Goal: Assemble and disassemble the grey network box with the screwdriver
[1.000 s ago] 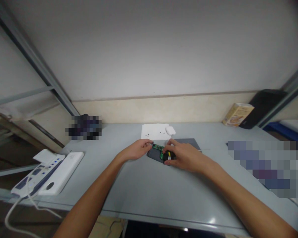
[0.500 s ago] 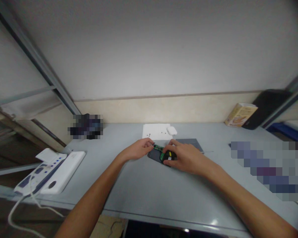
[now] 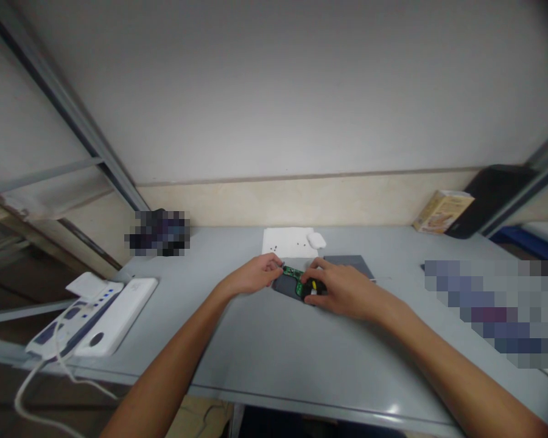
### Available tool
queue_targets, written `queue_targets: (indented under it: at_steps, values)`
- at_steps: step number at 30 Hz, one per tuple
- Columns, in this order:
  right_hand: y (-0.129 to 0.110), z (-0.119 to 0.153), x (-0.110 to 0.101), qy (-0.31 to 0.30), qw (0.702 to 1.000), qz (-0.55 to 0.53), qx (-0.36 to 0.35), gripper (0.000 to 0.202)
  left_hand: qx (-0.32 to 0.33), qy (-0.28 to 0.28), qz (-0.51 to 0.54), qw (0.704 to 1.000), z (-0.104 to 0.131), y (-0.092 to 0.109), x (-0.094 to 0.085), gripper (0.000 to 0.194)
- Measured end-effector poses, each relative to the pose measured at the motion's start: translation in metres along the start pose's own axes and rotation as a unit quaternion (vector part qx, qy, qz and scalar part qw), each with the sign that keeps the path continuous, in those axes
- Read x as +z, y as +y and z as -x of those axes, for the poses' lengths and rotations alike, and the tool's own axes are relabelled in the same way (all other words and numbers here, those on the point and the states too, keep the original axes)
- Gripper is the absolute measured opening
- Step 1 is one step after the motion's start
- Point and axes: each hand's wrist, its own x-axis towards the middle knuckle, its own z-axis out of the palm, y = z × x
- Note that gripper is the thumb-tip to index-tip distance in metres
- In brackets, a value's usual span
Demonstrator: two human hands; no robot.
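Observation:
A dark flat device with a green circuit board (image 3: pixel 292 271) exposed lies at the centre of the grey table. My left hand (image 3: pixel 258 274) pinches at the board's upper left corner, its fingertips closed on something too small to make out. My right hand (image 3: pixel 340 286) curls round a black part (image 3: pixel 311 288) with a yellow mark at the device's right end. Part of a dark grey panel (image 3: pixel 351 265) shows behind my right hand. Beyond the device, white paper (image 3: pixel 287 241) carries several tiny dark pieces, and a white rounded object (image 3: pixel 316 240) rests at its right edge.
On the left stand a white power strip (image 3: pixel 68 322) with cables and a white flat block (image 3: pixel 123 316). A yellow box (image 3: pixel 442 212) leans by a black case (image 3: pixel 493 198) at the back right. Blurred items lie at the back left and far right.
My right hand has shifted slightly to the right with the black part, and a little more of the green board shows. My left hand has hardly moved.

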Motion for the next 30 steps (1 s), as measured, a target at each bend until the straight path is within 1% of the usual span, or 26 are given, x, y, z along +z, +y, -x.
queue_targets:
  at_steps: [6, 8, 10, 12, 13, 15, 17, 19, 20, 21, 23, 26, 30]
  values:
    - [-0.001, 0.002, -0.005, -0.012, 1.000, -0.023, -0.009, 0.036, -0.007, -0.008, -0.004, 1.000, 0.002, 0.003, -0.001, 0.024]
    - [0.001, 0.002, -0.008, 0.009, 0.999, -0.050, -0.013, 0.036, -0.006, -0.010, -0.011, 1.000, 0.002, 0.001, -0.001, 0.023]
    - [0.005, 0.001, -0.014, 0.070, 0.994, -0.087, -0.020, 0.031, 0.005, -0.002, -0.025, 1.000, 0.001, -0.001, 0.000, 0.024]
    - [0.011, 0.000, -0.023, 0.157, 0.980, -0.124, -0.021, 0.027, 0.035, 0.039, -0.067, 0.996, 0.002, 0.000, 0.004, 0.026]
    - [0.015, 0.000, -0.027, 0.198, 0.969, -0.145, -0.014, 0.026, 0.060, 0.069, -0.101, 0.991, 0.003, 0.003, 0.006, 0.029]
    - [0.022, 0.001, -0.036, 0.273, 0.943, -0.189, 0.011, 0.026, 0.134, 0.118, -0.179, 0.968, 0.005, 0.010, 0.011, 0.034]
    - [0.027, 0.003, -0.044, 0.342, 0.914, -0.219, 0.021, 0.027, 0.200, 0.112, -0.239, 0.944, 0.008, 0.018, 0.017, 0.041]
    - [0.031, 0.005, -0.049, 0.401, 0.886, -0.234, 0.014, 0.027, 0.229, 0.080, -0.283, 0.928, 0.009, 0.021, 0.023, 0.057]
    - [0.031, 0.006, -0.051, 0.418, 0.875, -0.246, 0.010, 0.028, 0.234, 0.066, -0.297, 0.924, 0.009, 0.021, 0.026, 0.064]
    - [0.031, 0.006, -0.051, 0.426, 0.866, -0.264, 0.009, 0.029, 0.234, 0.054, -0.305, 0.921, 0.008, 0.020, 0.029, 0.070]
    - [0.029, 0.006, -0.050, 0.423, 0.850, -0.313, 0.013, 0.031, 0.235, 0.037, -0.307, 0.922, 0.005, 0.016, 0.033, 0.071]
    - [0.027, 0.002, -0.046, 0.410, 0.835, -0.368, 0.014, 0.032, 0.244, 0.024, -0.289, 0.925, 0.002, 0.012, 0.036, 0.061]
    - [0.030, -0.005, -0.037, 0.396, 0.831, -0.390, 0.013, 0.028, 0.245, 0.021, -0.273, 0.930, 0.002, 0.013, 0.036, 0.051]
